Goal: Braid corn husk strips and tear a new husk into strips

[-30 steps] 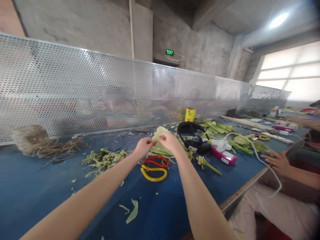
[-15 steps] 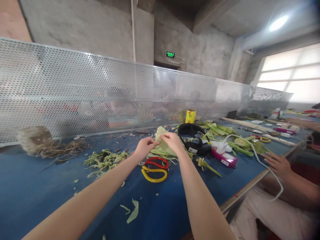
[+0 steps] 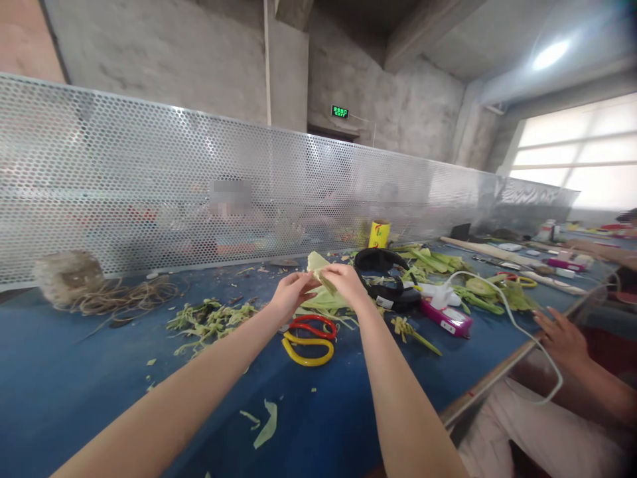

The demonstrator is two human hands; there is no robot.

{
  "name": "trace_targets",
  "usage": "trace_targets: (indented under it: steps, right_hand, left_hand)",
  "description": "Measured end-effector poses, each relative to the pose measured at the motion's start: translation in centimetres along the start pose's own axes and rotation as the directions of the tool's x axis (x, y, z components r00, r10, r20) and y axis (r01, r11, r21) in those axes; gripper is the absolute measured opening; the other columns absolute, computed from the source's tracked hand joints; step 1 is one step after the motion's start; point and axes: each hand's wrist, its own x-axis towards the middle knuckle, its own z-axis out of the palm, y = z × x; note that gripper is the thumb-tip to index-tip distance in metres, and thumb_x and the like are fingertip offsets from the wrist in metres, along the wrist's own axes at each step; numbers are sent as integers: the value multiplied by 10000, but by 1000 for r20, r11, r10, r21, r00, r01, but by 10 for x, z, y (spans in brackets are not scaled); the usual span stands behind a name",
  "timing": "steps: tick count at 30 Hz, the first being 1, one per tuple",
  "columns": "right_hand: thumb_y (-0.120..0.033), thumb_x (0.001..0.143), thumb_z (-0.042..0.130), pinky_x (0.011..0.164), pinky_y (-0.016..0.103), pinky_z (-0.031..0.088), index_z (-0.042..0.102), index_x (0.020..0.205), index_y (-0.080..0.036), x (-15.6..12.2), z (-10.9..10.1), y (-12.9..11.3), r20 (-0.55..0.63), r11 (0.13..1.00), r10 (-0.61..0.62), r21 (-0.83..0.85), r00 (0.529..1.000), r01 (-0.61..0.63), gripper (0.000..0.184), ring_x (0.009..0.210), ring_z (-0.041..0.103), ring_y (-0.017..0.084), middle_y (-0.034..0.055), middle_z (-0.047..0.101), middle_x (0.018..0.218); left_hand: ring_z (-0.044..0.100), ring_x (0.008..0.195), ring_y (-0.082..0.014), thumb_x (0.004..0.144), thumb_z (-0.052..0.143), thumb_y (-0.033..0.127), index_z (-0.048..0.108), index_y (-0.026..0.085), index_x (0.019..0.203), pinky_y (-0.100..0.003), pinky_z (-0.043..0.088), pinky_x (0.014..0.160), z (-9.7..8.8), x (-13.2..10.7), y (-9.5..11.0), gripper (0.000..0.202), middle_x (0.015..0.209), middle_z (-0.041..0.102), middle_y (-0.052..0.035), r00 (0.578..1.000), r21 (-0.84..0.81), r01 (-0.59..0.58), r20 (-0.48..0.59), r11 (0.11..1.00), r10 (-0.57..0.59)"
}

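Observation:
A pale green piece of corn husk (image 3: 315,261) is pinched between both hands above the middle of the table. My left hand (image 3: 293,293) grips its left side, fingers closed. On the other side my right hand (image 3: 343,279) closes on it; part of the husk is hidden by the fingers. More husk strips (image 3: 323,302) lie just behind and under the hands. Scissors with one red and one yellow handle (image 3: 309,350) rest below the hands, their blades mostly hidden by my left wrist. Left of them is a heap of knotted green husk pieces (image 3: 212,317).
A perforated metal screen (image 3: 164,186) borders the blue table (image 3: 199,425). Twine (image 3: 129,297) lies left. To the right are a black headset (image 3: 383,279), a yellow roll (image 3: 379,234), a purple box (image 3: 446,317), a white cable (image 3: 517,322) and another person's hand (image 3: 562,335).
The husk between my hands has gone from a broad, spread sheet to a smaller, folded or gathered shape. My hands have come slightly closer together. The other person's hand has shifted slightly.

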Motion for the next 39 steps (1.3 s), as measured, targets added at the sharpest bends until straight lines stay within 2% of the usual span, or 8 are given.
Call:
trace_targets:
  steps: [8,15,21,26,29,31,34,39]
  right_hand:
    - [-264,637,557,600,262,381,660,590,-157,5,-1,9,-65,994,-4,113,998,11,156,605,537,163,-5,607,559]
    - [-291,651,587,599,277,406,646,632,-132,8,-6,6,-277,943,-71,296,958,155,171,594,527,158,8,592,575]
    - [-344,767,474,846,318,423,577,908,-188,14,-13,3,-596,753,-26,516,802,408,235,856,562,142,21,609,895]
    - [-324,803,399,827,346,465,542,965,-210,19,-17,7,-564,566,73,702,822,432,244,831,606,138,5,646,849]
    - [-325,818,353,840,354,460,578,914,-183,21,-20,14,-498,507,114,773,859,381,283,835,615,152,21,671,807]
    - [-326,820,349,851,352,454,589,915,-185,21,-21,18,-475,489,134,795,870,359,293,848,615,154,23,679,812]
    - [-337,819,361,863,353,445,589,947,-193,20,-23,21,-470,486,151,801,870,349,298,878,609,159,28,682,840]
    - [-385,822,341,854,359,448,581,992,-193,19,-28,20,-489,526,137,773,862,355,352,916,596,167,50,673,896]
  left_hand:
    - [654,764,-198,669,591,219,461,164,696,-319,493,680,2,2,0,143,659,651,-48,1000,-4,-19,-24,1000,18]
    - [628,826,-214,603,664,199,468,165,829,-334,493,661,-11,3,-4,301,994,614,-126,997,272,-74,5,960,75]
    - [506,1071,-268,557,702,274,463,188,1014,-418,427,863,-9,7,-10,523,1275,428,-139,980,437,-198,118,878,163]
    - [438,1143,-283,585,677,327,405,198,1163,-408,428,861,0,7,-13,651,1321,385,-140,965,474,-244,202,846,166]
    - [507,1044,-234,609,659,354,456,184,1138,-339,445,818,4,4,-11,591,1194,516,-96,957,476,-264,235,839,168]
    - [574,842,-187,625,648,374,569,166,986,-276,465,701,4,0,-6,425,924,630,-37,954,478,-264,259,838,153]
    - [500,548,-111,629,652,378,633,151,659,-205,406,516,2,-8,4,230,554,553,38,959,483,-247,248,840,139]
    - [455,482,-84,579,706,353,641,164,580,-194,373,466,-5,-14,17,200,523,550,33,980,383,-180,152,906,131]
